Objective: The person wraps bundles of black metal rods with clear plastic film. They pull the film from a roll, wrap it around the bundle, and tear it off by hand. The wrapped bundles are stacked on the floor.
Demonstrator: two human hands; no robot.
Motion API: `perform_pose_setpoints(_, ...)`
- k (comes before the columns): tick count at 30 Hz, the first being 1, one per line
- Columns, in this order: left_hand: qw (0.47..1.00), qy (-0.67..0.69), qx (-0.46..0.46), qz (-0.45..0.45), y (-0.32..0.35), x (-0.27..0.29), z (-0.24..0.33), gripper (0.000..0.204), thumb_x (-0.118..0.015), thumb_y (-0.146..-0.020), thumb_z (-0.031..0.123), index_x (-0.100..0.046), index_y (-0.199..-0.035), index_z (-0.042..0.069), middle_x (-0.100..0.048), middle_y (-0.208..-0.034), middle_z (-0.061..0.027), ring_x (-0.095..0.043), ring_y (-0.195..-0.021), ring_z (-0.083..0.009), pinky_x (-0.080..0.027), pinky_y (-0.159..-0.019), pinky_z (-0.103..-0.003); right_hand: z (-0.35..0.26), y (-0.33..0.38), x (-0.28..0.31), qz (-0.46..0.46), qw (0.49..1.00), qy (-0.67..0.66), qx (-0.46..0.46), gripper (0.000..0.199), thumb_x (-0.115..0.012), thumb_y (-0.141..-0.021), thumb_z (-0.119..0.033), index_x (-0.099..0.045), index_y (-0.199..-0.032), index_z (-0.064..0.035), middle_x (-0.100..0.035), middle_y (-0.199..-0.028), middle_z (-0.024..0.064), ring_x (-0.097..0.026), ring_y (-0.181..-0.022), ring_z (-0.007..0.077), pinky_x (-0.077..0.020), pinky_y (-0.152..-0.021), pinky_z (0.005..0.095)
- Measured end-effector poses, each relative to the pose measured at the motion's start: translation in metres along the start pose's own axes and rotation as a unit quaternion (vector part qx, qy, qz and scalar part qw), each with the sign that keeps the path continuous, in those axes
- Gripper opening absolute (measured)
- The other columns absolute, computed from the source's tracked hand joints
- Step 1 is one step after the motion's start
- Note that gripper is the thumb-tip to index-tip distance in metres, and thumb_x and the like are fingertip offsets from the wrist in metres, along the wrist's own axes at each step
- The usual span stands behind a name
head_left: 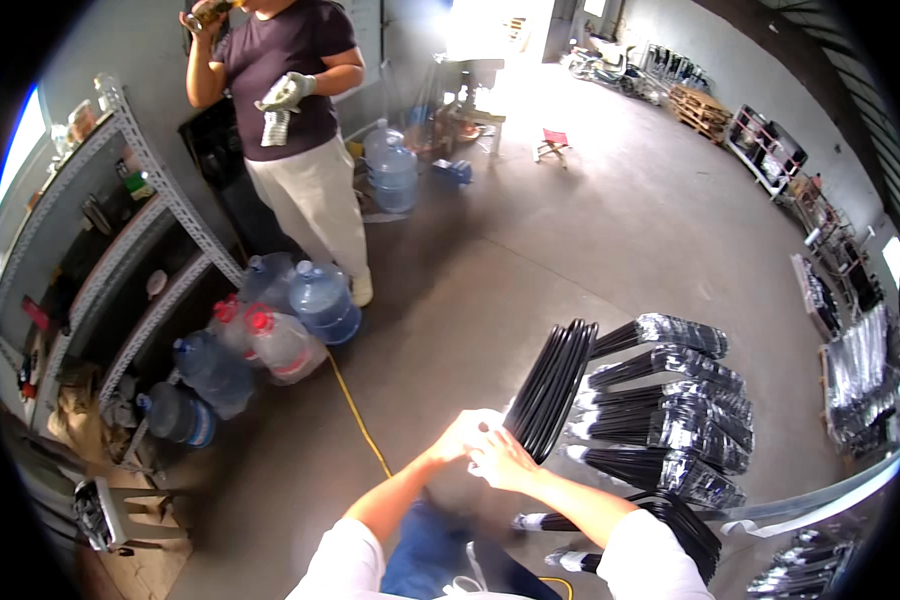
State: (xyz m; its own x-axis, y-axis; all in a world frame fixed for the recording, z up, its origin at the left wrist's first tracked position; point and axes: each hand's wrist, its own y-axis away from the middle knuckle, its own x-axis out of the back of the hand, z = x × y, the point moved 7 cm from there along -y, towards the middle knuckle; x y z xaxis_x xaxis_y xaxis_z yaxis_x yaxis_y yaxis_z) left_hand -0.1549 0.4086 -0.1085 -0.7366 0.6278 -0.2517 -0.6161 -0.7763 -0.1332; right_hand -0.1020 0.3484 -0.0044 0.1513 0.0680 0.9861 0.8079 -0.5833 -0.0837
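Black frame bundle [553, 385] | standing tilted on concrete floor [530, 260], rising just right of both hands | left hand [462, 434] and right hand [500, 458] gripping its lower end together | wrapped black stacks [670, 400] lying beside.

A bare grey concrete floor [530, 260] runs through a large workshop. A grey metal shelf rack [140, 250] stands along the left wall. Just right of the rack's foot, big water jugs [270, 335] sit on the floor, and a yellow cable [355, 410] trails past them. Far beyond the rack, strong daylight pours through an open doorway [490, 30]. Wooden pallets [705, 108] lie well right of that doorway.
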Motion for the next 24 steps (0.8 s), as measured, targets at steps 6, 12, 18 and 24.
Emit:
perform_pose_setpoints(6,0.993,0.024,0.097,-0.060,-0.006,-0.002,0.009,0.082,-0.075,-0.042,0.004,-0.045,-0.118,0.006,-0.049,-0.116,-0.0064,-0.043,-0.109,-0.0190,-0.036,-0.095,-0.034,0.002,0.018,0.008,-0.010,1.000,-0.021,-0.015,0.031,-0.065,-0.070,-0.030,-0.061,-0.088,-0.0054,-0.053,-0.105,0.0110,-0.042,-0.109,0.0280,-0.0279,-0.096,0.0463)
perform_pose_setpoints(12,0.975,-0.014,0.170,-0.143,0.019,0.011,0.013,0.063,-0.077,-0.061,0.024,-0.047,-0.114,0.006,-0.056,-0.103,-0.0078,-0.052,-0.098,-0.0184,-0.042,-0.088,-0.034,-0.001,0.014,0.014,0.003,1.000,0.006,-0.028,0.028,-0.066,-0.066,-0.027,-0.060,-0.081,-0.0056,-0.053,-0.085,0.0067,-0.048,-0.088,0.0236,-0.0304,-0.092,0.0447)
perform_pose_setpoints(18,0.972,-0.023,0.205,-0.112,0.075,0.016,0.041,0.077,-0.081,-0.045,0.010,-0.046,-0.114,0.008,-0.054,-0.106,-0.0068,-0.049,-0.100,-0.0184,-0.040,-0.091,-0.034,-0.003,0.003,0.012,0.008,1.000,-0.002,-0.030,0.024,-0.065,-0.066,-0.026,-0.058,-0.077,-0.0057,-0.052,-0.081,0.0089,-0.048,-0.086,0.0245,-0.0305,-0.092,0.0440)
perform_pose_setpoints(24,0.982,-0.032,0.146,-0.113,0.086,0.030,0.067,0.085,-0.079,-0.044,0.007,-0.043,-0.121,0.007,-0.048,-0.116,-0.0077,-0.043,-0.111,-0.0207,-0.034,-0.097,-0.035,0.000,0.005,0.005,-0.057,0.997,-0.012,-0.048,0.030,-0.062,-0.071,-0.027,-0.058,-0.087,-0.0019,-0.054,-0.091,0.0122,-0.047,-0.095,0.0262,-0.0279,-0.096,0.0439)
